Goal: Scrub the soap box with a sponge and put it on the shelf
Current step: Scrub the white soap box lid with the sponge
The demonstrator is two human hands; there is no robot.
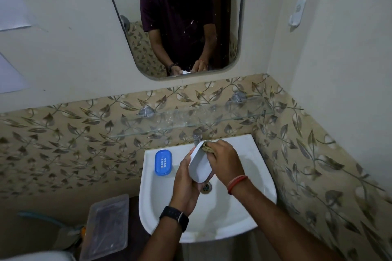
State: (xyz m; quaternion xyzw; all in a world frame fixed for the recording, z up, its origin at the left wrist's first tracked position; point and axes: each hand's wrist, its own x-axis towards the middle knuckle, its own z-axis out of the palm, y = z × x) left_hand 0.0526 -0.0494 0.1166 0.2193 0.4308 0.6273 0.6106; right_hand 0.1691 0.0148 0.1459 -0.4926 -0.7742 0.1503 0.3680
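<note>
While we stand at the white sink (250, 178), we are in the middle of the scrubbing part, as far as we can tell. Just above the sink is the glass shelf (191, 118), and it looks bare, so the box has not gone up there yet. On the sink's left rim sits a blue soap tray (162, 162), apart from our hands.

Over the drain we hold the white soap box (199, 167), tipped up on its side. Our left hand (185, 184) wraps around its lower end and grips it tight. Our right hand (224, 161) is curled around the sponge (205, 147) and presses it into the top end of the box.

To scrub well, we should keep the left hand firm so the wet box does not slip, push the sponge into every corner, and stay over the sink so drips fall in.
</note>
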